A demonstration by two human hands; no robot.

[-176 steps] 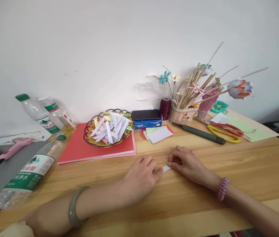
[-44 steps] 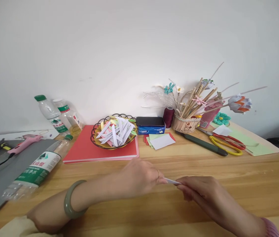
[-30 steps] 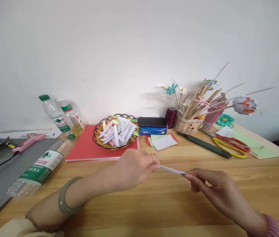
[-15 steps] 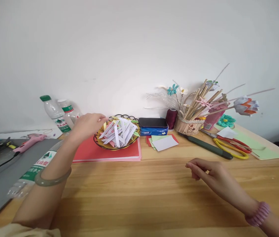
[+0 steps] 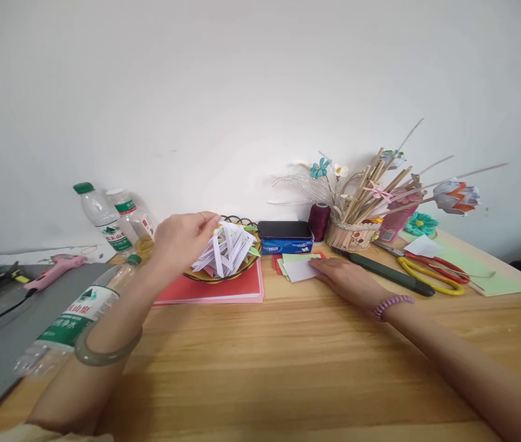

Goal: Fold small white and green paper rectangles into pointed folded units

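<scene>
My left hand (image 5: 184, 242) is over the left side of a woven basket (image 5: 217, 280) heaped with folded strips of white, green and pink paper (image 5: 228, 248). Its fingers are curled together at the strips, and what is between them, if anything, is hidden. The basket rests on a stack of red and pink paper (image 5: 205, 291). My right hand (image 5: 350, 279) lies flat with its fingers stretched out over the right edge of a white paper slip (image 5: 298, 271). Green and red slips show beneath the white one.
Behind the slips are a blue pack (image 5: 288, 247) with a black phone-like object (image 5: 285, 229) on top and a maroon thread spool (image 5: 319, 222). A stick-filled holder (image 5: 352, 236), a dark green cutter (image 5: 384, 275) and scissors (image 5: 430, 279) stand or lie rightward. Bottles (image 5: 78, 316) and a pink glue gun (image 5: 56, 272) are leftward.
My right hand has reached forward and left from the bare tabletop onto the white slip, and its fingers have straightened. My left hand has shifted right, farther over the basket.
</scene>
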